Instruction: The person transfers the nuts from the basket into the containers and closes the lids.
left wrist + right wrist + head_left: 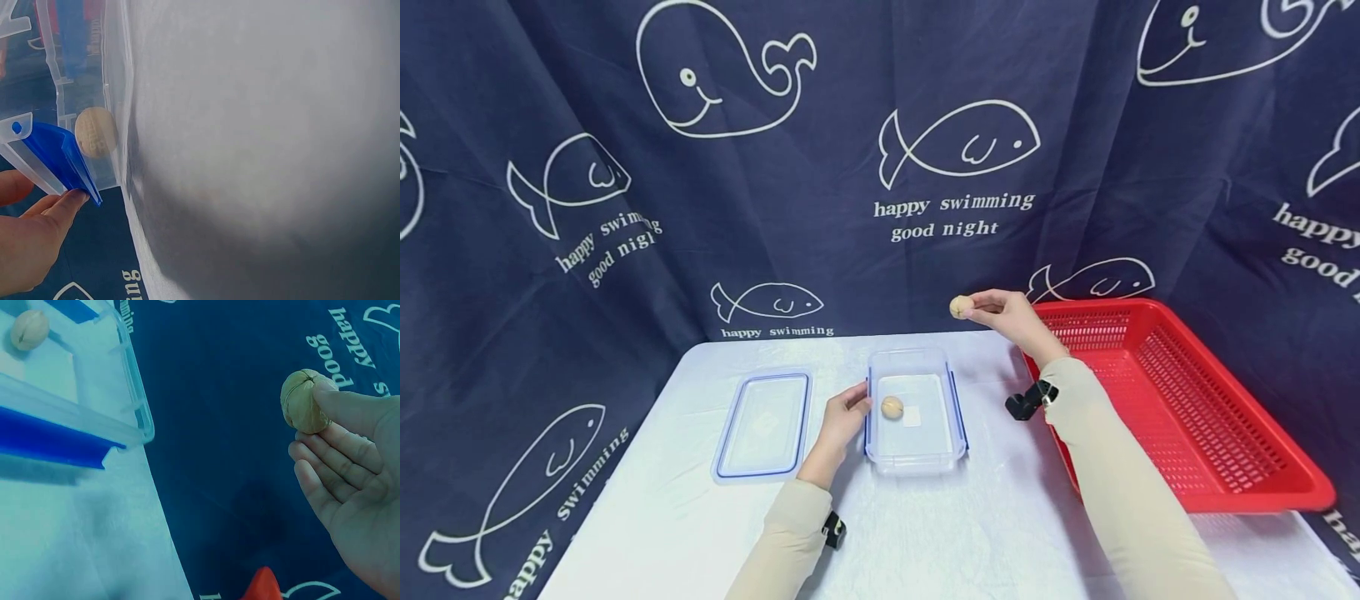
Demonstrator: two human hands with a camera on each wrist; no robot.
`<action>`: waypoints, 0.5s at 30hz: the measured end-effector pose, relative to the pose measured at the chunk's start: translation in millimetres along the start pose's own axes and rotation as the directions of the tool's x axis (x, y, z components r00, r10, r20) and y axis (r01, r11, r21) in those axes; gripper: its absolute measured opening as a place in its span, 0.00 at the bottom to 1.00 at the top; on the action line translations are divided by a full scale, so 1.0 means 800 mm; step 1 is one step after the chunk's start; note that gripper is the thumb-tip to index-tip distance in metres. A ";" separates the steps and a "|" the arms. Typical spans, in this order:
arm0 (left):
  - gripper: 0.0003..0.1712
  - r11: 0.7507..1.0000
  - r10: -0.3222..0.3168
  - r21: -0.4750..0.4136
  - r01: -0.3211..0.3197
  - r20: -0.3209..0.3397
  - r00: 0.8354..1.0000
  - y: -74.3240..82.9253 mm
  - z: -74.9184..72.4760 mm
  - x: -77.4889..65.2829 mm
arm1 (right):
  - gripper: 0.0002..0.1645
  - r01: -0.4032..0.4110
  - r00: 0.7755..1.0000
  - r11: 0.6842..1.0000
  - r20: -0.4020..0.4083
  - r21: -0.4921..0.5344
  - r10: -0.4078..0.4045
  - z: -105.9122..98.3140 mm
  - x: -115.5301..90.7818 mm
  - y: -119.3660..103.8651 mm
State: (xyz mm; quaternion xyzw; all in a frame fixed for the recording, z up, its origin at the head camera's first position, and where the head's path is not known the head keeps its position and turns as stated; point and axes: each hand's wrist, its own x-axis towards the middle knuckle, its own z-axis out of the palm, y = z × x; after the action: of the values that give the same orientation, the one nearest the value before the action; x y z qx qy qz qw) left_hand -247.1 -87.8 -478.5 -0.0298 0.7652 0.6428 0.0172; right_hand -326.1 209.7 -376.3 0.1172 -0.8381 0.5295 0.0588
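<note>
In the head view my right hand pinches a walnut between thumb and fingers, raised above the table's back edge. The right wrist view shows the seam of this walnut beside the thumb. A clear plastic container with blue side latches stands without its lid in mid-table. Another walnut lies inside it, near the left wall. My left hand is at the container's left side. Up close, its fingertips touch the hanging blue latch, with the thumb apart from them.
To the left lies the clear lid with a blue seal. A large red plastic basket stands at the right, beneath and beside my right forearm. Behind the white-covered table hangs a dark blue curtain with fish drawings.
</note>
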 end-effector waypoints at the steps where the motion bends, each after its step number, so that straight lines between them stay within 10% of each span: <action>1: 0.23 1.000 -0.002 -0.004 0.002 -0.001 1.000 0.000 0.000 0.000 | 0.22 0.002 1.000 1.000 0.003 0.000 -0.002 0.002 0.000 -0.001; 15: 0.23 1.000 -0.028 0.001 0.028 -0.007 1.000 0.002 0.002 0.000 | 0.22 0.003 0.999 1.000 0.045 0.012 -0.004 0.036 -0.003 -0.008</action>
State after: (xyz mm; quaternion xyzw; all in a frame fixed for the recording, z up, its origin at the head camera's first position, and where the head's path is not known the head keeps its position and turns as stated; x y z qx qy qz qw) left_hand -247.0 -85.9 -477.1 -0.0426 0.7650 0.6422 0.0236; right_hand -321.4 181.7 -383.9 0.1307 -0.8359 0.5316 0.0402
